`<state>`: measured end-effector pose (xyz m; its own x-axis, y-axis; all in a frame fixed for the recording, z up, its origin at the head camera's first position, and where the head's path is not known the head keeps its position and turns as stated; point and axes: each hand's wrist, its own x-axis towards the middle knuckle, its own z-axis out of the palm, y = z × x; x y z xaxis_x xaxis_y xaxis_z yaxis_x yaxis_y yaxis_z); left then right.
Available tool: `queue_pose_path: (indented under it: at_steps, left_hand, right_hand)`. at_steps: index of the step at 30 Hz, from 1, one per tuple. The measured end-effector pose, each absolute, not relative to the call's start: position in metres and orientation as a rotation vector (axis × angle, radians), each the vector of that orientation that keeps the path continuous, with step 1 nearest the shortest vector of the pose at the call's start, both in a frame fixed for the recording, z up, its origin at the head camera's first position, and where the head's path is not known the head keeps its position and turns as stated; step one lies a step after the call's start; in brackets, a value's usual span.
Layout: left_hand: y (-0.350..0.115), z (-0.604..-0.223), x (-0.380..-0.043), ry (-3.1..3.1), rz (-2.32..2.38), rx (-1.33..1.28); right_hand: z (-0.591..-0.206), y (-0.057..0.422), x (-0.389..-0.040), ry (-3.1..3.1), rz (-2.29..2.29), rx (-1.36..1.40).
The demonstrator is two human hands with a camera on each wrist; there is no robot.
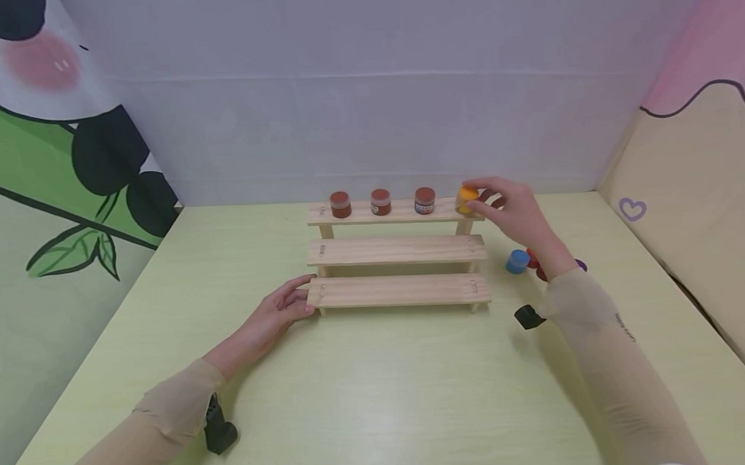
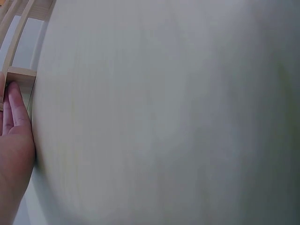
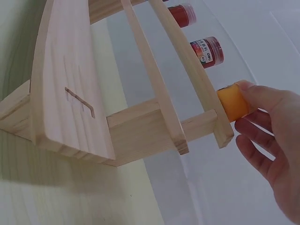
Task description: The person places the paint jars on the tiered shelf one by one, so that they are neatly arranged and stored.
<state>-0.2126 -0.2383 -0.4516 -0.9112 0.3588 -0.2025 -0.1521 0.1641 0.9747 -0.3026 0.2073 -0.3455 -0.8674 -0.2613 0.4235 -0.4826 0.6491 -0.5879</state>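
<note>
At the right end of the top tier of a three-step wooden stand (image 1: 398, 250), my right hand (image 1: 512, 208) pinches a yellow paint jar (image 1: 466, 199) between thumb and fingers. In the right wrist view this yellow jar (image 3: 233, 102) is right at the plank's end, with the thumb along its upper side. Three reddish-brown paint jars, a left one (image 1: 341, 205), a middle one (image 1: 380, 202) and a right one (image 1: 425, 200), share that tier in a spaced row. My left hand (image 1: 275, 314) grips the left end of the lowest step, fingers partly hidden behind it.
On the table right of the stand sit a blue paint jar (image 1: 518, 261) and several red and purple ones, partly hidden by my right wrist. A pale wall (image 1: 369, 137) rises just behind the stand. Black wrist cameras hang below both sleeves.
</note>
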Motion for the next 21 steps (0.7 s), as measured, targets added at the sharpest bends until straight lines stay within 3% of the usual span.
queue_pose_path:
  at_steps: [21]
  left_hand:
    - [-0.2368, -0.4548, -0.2158, 2.068, 1.811, 0.212]
  right_hand:
    - [-0.3521, 0.2041, -0.3036, -2.607, 1.091, 0.562]
